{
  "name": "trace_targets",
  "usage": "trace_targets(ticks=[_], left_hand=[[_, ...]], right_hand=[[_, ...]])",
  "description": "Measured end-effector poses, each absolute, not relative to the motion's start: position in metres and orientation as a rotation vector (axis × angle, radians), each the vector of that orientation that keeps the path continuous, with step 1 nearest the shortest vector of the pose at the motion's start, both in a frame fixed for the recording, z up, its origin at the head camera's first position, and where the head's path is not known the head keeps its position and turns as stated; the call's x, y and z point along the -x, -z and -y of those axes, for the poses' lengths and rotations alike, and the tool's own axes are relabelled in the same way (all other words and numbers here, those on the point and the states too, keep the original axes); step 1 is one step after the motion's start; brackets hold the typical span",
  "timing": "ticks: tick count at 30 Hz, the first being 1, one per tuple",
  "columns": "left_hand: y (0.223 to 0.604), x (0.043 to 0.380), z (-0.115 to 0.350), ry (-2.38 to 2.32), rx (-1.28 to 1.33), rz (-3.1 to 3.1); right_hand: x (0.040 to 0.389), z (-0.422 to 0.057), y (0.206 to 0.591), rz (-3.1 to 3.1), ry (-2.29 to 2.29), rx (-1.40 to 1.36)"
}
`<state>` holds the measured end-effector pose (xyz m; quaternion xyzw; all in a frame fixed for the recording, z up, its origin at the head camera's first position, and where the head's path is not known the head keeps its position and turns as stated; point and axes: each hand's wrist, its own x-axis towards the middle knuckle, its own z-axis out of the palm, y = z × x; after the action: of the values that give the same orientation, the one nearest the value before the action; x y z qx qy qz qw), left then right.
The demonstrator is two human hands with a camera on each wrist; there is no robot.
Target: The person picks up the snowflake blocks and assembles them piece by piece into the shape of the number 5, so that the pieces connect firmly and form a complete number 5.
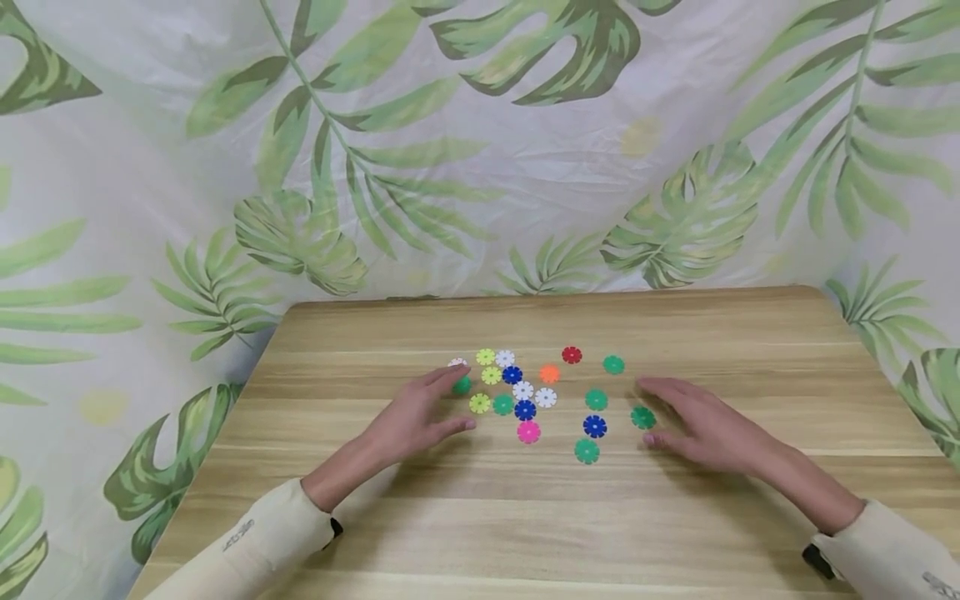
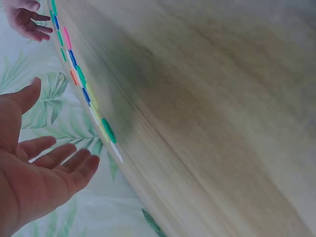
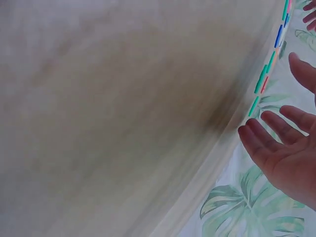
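Several notched plastic snowflake discs lie flat on the wooden table, in green, blue, white, yellow, red, orange and pink. At their left side is my left hand (image 1: 412,414), fingers extended and thumb apart, partly covering a white disc (image 1: 457,363) and a green disc (image 1: 461,385) in the head view. On the right, my right hand (image 1: 697,425) hovers with fingers spread beside a dark green disc (image 1: 642,417). Both wrist views show bare palms holding nothing. A pink disc (image 1: 528,432) and a light green disc (image 1: 587,452) lie nearest to me.
The wooden table (image 1: 480,533) has its far edge against a leaf-patterned cloth (image 1: 465,167), which hangs behind and at both sides. A red disc (image 1: 572,355) lies toward the back. Cream sleeves with dark bands cover both forearms.
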<state>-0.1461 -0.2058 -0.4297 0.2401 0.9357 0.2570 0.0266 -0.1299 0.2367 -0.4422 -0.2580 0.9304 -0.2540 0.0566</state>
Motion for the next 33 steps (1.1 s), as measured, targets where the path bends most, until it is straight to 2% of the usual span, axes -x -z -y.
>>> trace_targets(ticks=[9, 33], left_hand=[[0.434, 0.159, 0.202, -0.91, -0.74, -2.784], [0.449, 0.187, 0.196, -0.851, -0.745, -2.701]], right_hand=[[0.141, -0.236, 0.447, -2.843, 0.767, 0.847], [0.153, -0.234, 0.453, -2.768, 0.868, 0.807]])
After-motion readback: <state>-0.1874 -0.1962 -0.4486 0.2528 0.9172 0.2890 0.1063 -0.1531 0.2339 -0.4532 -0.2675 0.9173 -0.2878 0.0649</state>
